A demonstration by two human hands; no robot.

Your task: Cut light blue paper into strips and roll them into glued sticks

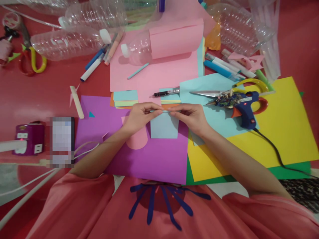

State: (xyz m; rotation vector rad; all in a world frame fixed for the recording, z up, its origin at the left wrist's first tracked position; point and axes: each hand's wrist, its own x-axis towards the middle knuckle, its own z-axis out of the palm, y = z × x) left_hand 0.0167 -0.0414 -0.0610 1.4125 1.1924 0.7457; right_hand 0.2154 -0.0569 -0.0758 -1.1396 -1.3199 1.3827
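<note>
A small light blue sheet of paper (164,127) hangs from the fingertips of both hands over the purple paper (149,161). My left hand (141,118) pinches its upper left edge between thumb and fingers. At the upper right edge, my right hand (191,118) pinches it the same way. That top edge looks narrowly rolled or folded; the fingers partly cover it. Below my left hand lies a pink paper piece with a rounded end (137,139). A black pen (165,93) rests just beyond the hands.
A blue glue gun (246,109) with a lit red light lies on the right beside yellow-and-red scissors (264,86). Farther off are a pink-wrapped plastic bottle (176,39), clear bottles (67,43) and markers (219,69). At left are a phone (62,141) and a purple power adapter (30,139).
</note>
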